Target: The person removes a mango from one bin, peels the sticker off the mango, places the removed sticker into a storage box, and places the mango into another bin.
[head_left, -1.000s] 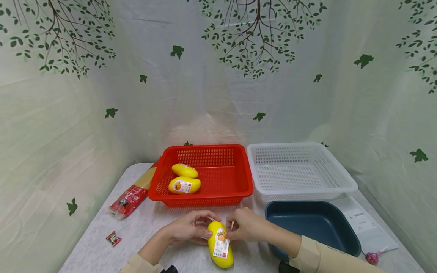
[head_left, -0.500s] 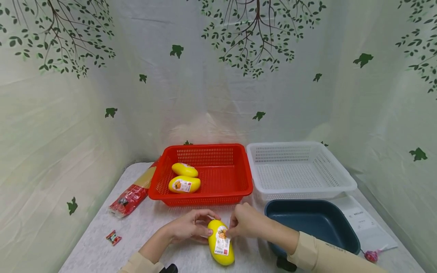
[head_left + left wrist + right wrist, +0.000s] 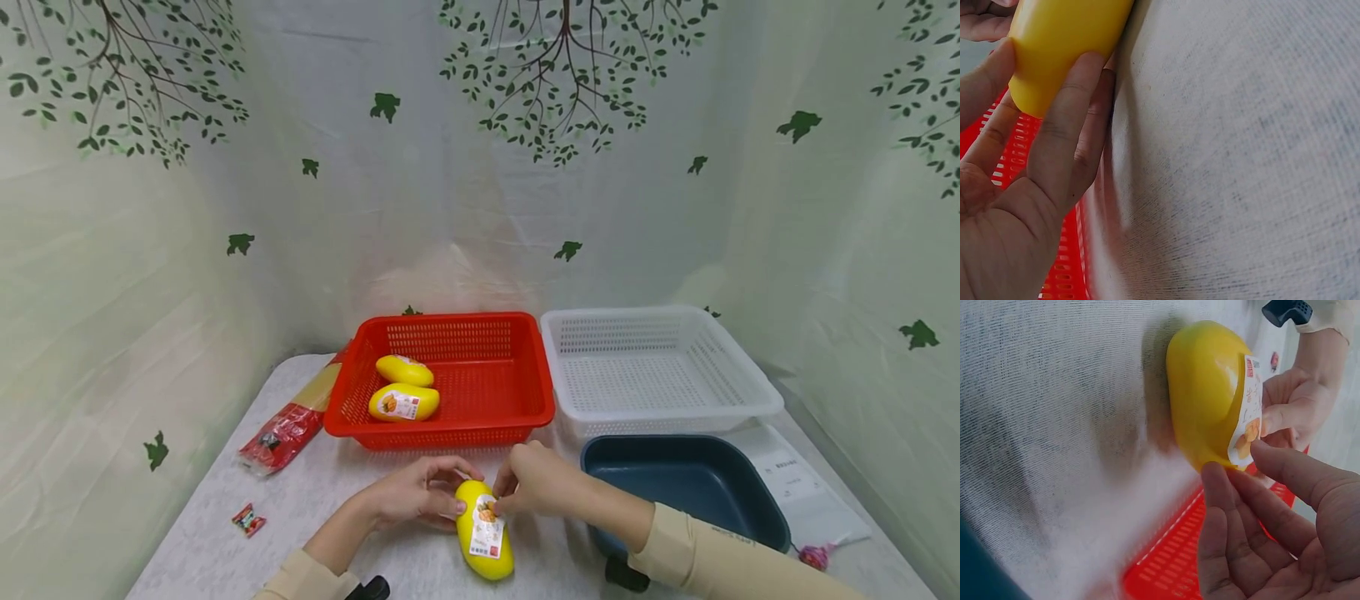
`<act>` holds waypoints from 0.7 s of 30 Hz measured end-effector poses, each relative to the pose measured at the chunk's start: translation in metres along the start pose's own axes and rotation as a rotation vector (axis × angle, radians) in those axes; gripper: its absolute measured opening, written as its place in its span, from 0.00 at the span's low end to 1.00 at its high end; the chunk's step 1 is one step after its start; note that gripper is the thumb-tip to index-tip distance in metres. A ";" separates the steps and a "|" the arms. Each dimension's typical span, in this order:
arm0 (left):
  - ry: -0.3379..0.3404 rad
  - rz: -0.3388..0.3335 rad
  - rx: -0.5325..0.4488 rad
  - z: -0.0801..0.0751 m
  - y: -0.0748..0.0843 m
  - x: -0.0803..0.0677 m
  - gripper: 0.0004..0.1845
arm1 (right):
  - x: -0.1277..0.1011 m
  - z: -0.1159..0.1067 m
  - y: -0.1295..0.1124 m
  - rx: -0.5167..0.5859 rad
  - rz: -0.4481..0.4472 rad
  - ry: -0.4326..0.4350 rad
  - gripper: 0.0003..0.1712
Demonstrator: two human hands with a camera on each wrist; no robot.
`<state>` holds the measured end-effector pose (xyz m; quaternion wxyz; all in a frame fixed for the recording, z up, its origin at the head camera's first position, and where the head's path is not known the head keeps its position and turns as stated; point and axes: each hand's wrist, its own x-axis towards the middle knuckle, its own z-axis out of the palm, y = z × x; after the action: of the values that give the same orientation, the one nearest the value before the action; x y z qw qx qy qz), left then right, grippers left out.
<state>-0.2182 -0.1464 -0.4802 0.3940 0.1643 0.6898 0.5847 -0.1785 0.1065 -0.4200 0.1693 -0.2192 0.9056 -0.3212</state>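
A smooth, glossy yellow plastic mango-shaped container (image 3: 483, 529) lies lengthwise on the bench (image 3: 225, 533) near the middle of its front edge, just in front of the red perforated plastic basket (image 3: 450, 379). It is oval and rounded at both ends, and a white paper label (image 3: 486, 532) with an orange fruit picture and a small red mark runs along its top. In the right wrist view the label's edge stands slightly off the yellow surface.

The left hand (image 3: 420, 496) cups the far end of the container from its left, fingers curled round it. The right hand (image 3: 536, 483) comes in from the other side, its fingertips (image 3: 1272, 456) pinching at the label's far end.

Two more yellow containers of the same kind (image 3: 403, 387) lie in the red basket's left half. A white perforated plastic basket (image 3: 652, 367) stands beside it toward the right edge, and a dark blue plastic tub (image 3: 690, 483) sits in front of that.
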 end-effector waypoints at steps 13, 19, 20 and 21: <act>-0.007 0.000 0.001 -0.001 -0.001 0.001 0.23 | 0.004 0.004 -0.002 -0.001 0.010 0.010 0.10; -0.011 0.008 -0.008 -0.001 -0.004 0.001 0.23 | 0.001 0.006 -0.001 -0.041 -0.037 -0.004 0.10; -0.011 0.008 -0.009 -0.001 -0.004 0.000 0.23 | 0.001 0.006 -0.002 -0.047 -0.047 -0.006 0.10; -0.011 0.008 -0.013 -0.001 -0.003 0.000 0.23 | 0.000 0.006 -0.002 -0.052 -0.055 -0.008 0.09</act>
<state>-0.2186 -0.1481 -0.4833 0.3967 0.1676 0.6832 0.5898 -0.1754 0.1021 -0.4229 0.1581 -0.2496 0.9066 -0.3014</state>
